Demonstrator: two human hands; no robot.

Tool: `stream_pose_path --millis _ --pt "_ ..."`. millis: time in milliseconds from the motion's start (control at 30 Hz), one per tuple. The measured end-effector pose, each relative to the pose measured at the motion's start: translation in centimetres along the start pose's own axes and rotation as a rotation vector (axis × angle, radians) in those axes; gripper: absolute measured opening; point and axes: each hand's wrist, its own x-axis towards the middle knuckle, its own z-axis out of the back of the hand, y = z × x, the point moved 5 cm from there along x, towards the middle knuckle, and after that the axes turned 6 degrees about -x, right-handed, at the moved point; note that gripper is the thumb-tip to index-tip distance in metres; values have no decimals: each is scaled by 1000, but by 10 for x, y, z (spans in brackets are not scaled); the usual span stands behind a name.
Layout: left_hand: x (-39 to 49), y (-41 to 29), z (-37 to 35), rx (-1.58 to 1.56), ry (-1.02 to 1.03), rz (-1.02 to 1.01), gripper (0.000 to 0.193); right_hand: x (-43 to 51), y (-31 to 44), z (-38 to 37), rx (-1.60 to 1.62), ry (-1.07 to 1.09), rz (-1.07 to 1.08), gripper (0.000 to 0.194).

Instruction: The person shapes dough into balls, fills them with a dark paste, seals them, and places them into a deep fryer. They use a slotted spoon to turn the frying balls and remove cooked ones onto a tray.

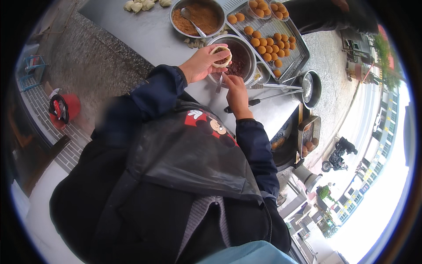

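Observation:
My left hand (199, 64) holds a small round dough cup (221, 56) with its open side up and dark filling inside. The thumb lies across the top of that dough. Just below it, my right hand (238, 95) grips a metal utensil (219, 85), probably a spoon; part of it is hidden by the fingers. Both hands are at the near side of a steel bowl (253, 62) of dark red, lumpy filling (238, 59). Beyond my left hand, another steel bowl (172, 24) holds brown crumbly powder (184, 28) and a metal spoon (191, 19).
A wire-racked tray (298, 56) with several golden balls (269, 49) stands at the right. Strainers (308, 87) and a black pan (283, 155) lie nearer. Dough pieces (140, 5) sit on the metal table (132, 33). Another person's dark sleeve (329, 16) shows across the table.

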Motion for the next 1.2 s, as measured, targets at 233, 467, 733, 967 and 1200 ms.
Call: stream_pose_path --millis 233,467,733,967,1200 --pt "-55 16 3 50 36 120 31 25 47 37 543 125 -95 98" --pt "-96 3 13 -64 82 3 30 55 115 21 469 487 104 112" --pt "-137 -8 39 -4 106 -178 30 58 150 -1 380 589 127 108" --pt "-158 -8 57 -98 144 -165 20 60 180 -13 286 649 235 102" --pt "-169 -24 49 -67 227 -18 15 68 195 -3 307 591 239 96"
